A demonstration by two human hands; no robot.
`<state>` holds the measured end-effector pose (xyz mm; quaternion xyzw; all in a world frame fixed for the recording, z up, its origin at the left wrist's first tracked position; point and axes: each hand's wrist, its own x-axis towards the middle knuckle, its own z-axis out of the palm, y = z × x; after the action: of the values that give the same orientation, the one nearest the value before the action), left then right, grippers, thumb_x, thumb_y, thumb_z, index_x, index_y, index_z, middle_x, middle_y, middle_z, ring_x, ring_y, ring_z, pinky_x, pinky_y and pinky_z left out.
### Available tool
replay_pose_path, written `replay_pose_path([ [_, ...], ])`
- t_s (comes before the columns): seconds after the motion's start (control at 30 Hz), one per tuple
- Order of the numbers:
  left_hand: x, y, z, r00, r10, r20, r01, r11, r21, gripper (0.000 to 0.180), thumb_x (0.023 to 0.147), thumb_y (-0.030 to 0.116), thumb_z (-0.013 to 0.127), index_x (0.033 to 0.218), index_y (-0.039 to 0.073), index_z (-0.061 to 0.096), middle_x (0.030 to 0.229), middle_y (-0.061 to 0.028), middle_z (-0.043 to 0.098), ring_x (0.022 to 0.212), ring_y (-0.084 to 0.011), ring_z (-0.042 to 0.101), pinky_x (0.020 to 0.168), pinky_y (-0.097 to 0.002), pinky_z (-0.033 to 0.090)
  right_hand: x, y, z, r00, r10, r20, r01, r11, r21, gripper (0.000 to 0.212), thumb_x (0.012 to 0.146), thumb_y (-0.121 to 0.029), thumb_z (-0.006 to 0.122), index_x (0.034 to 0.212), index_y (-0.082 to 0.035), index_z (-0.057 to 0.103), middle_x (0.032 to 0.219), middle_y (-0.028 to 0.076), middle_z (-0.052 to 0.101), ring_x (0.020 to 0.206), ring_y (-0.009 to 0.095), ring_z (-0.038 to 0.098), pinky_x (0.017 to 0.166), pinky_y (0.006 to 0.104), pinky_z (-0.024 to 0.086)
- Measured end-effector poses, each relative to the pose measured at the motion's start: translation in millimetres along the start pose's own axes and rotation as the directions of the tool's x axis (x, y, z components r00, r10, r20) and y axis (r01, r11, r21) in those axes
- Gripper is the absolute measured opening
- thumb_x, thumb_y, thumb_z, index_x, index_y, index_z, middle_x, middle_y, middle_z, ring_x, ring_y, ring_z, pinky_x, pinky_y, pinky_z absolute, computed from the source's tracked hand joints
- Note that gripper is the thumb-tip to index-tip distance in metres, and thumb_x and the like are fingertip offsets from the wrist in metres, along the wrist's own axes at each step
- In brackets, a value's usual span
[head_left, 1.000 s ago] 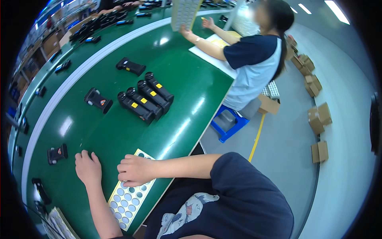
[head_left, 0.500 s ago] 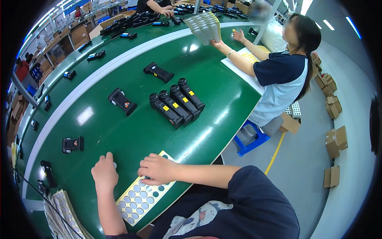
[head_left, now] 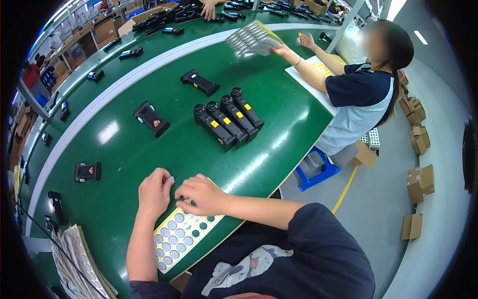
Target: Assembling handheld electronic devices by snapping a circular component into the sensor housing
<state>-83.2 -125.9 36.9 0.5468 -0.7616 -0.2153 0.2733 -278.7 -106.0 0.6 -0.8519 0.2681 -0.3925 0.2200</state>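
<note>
My left hand [head_left: 154,193] is closed in a pinch, with a small grey round sticker [head_left: 171,179] showing at its fingertips. Just to its right, my right hand [head_left: 203,196] hovers over the upper part of a cream sticker sheet [head_left: 176,234], its thumb and forefinger apart and no object visible between them. Rows of grey round stickers cover the sheet's lower left; several circles toward its right end show dark green through. Beyond my hands several black handheld devices [head_left: 230,120] with yellow labels lie side by side. Single black devices [head_left: 150,119] rest around them.
A stack of sticker sheets [head_left: 79,259] stands at the lower left. A co-worker [head_left: 361,94] at the right holds a stack of sheets [head_left: 254,39]. A white curved rail [head_left: 107,94] crosses the green table [head_left: 164,149]; more devices lie beyond it. A blue stool [head_left: 316,172] stands beside the table.
My left hand has moved right and slightly up, closer to my right hand, with the sticker at its fingertips. The right thumb and forefinger now show a gap. The view has shifted a little.
</note>
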Motion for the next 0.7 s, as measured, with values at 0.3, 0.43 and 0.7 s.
replay_pose_path([
  [0.3,-6,-5,16,0.982,-0.172,0.083,0.179,0.671,-0.720,0.015,0.093,0.001,0.070,0.101,0.004,0.057,0.089,0.0031,0.058,0.066,-0.0026,0.050,0.059,-0.0196,0.042,-4,-3,0,0.851,0.493,-0.180,-0.442,0.858,0.262,0.033,0.087,-0.008,0.073,0.116,-0.004,0.058,0.099,0.010,0.059,0.066,0.015,0.056,0.064,0.0299,0.048],
  [0.43,-5,1,18,1.000,0.000,-0.029,-0.015,0.858,-0.514,0.009,0.091,0.002,0.071,0.097,0.001,0.065,0.084,-0.0014,0.065,0.069,-0.0062,0.059,0.062,-0.0222,0.047,3,-5,-6,0.860,0.468,-0.204,-0.399,0.865,0.303,0.036,0.088,-0.007,0.075,0.121,-0.003,0.059,0.100,0.009,0.063,0.067,0.011,0.059,0.064,0.0266,0.051],
  [0.7,-7,7,27,0.965,0.127,-0.230,-0.216,0.882,-0.419,0.014,0.090,-0.001,0.068,0.104,0.000,0.069,0.093,-0.0097,0.070,0.075,-0.0152,0.066,0.068,-0.0270,0.053,-2,9,-3,0.818,0.564,-0.116,-0.471,0.771,0.429,0.023,0.090,-0.008,0.076,0.109,-0.001,0.065,0.088,0.004,0.070,0.071,0.006,0.062,0.064,0.0235,0.050],
])
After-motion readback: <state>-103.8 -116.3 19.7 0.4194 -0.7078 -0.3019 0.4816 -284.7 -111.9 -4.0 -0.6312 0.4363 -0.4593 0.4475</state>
